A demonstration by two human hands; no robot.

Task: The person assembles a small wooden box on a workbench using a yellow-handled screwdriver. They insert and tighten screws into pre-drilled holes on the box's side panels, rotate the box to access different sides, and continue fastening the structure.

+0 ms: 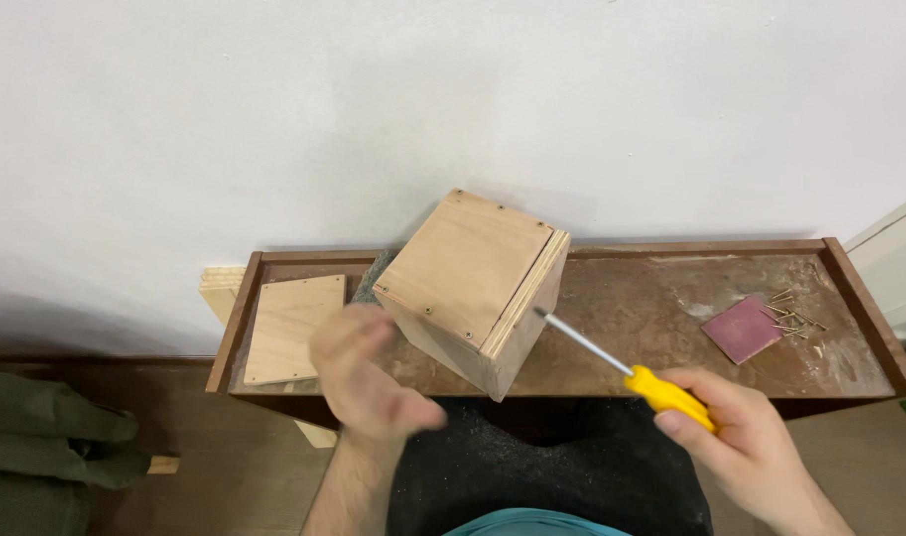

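Note:
A small plywood box (470, 283) stands tilted on one corner in a shallow brown wooden tray (671, 248), with small screws in its top panel. My right hand (746, 437) grips a screwdriver (612, 362) by its yellow handle; the metal tip touches the box's right side edge. My left hand (359, 372), blurred, hovers just left of the box with fingers apart and holds nothing.
A flat plywood panel (292, 328) lies in the tray's left end. At the right end lie a reddish sandpaper square (742, 328) and several loose nails (792, 313). A white wall rises behind. A dark green cloth (36, 447) sits at the lower left.

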